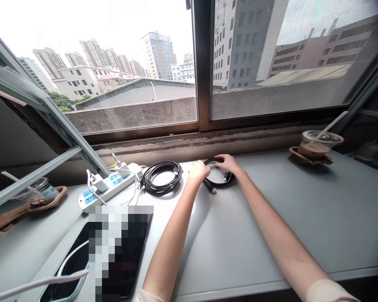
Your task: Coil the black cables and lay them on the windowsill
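A coiled black cable [219, 185] lies on the grey-white desk toward the window, its dark plug end [212, 190] sticking out at the front. My left hand [199, 172] is closed on the left side of this coil, most of its fingers turned away from view. At the far right of the same loop, my right hand [228, 164] has its thumb and fingers curled onto the cable. Just left of my left hand rests a second, thicker coil of black cable [161, 191], a connector showing inside its ring.
A white power strip [113, 188] with plugged-in chargers stands left of the coils. Nearer are a phone [72, 256] and a partly pixelated dark tablet [129, 256]. Drink cups in cardboard holders sit at right [316, 144] and far left [47, 193]. A metal frame [63, 121] slants at left.
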Available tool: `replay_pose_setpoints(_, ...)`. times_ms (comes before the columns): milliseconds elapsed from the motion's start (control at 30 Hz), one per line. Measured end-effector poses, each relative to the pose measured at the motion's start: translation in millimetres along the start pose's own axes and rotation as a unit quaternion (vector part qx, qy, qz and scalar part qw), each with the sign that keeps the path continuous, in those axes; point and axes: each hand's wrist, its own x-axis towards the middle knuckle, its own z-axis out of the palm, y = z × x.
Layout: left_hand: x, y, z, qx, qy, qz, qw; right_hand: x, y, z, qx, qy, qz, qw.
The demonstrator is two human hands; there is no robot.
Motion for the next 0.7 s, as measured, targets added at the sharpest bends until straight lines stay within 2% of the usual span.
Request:
replay_pose_setpoints(100,0,0,-11.9,0.016,0.021,0.009,1.0,2,2,1,0.013,-0.001,-0.036,0.999)
replay_pose_setpoints(200,0,1,-9.8,0.036,0.046,0.038,0.998,3,2,8,0.01,0.02,-0.052,0.998)
replay_pose_setpoints(267,2,2,2.9,0.054,0.062,0.056,0.995,1,2,15,0.004,0.042,-0.052,0.998)
replay_pose_setpoints(467,10,1,56.9,0.105,0.09,0.099,0.985,3,10,26,0.038,0.088,-0.081,0.992)
replay_pose_setpoints(567,15,-4,68.2,0.117,0.11,0.118,0.98,7,15,26,0.076,0.106,-0.089,0.987)
replay_pose_setpoints(700,18,-9,70.5,0.119,0.136,0.131,0.975,10,18,25,0.137,0.114,-0.077,0.981)
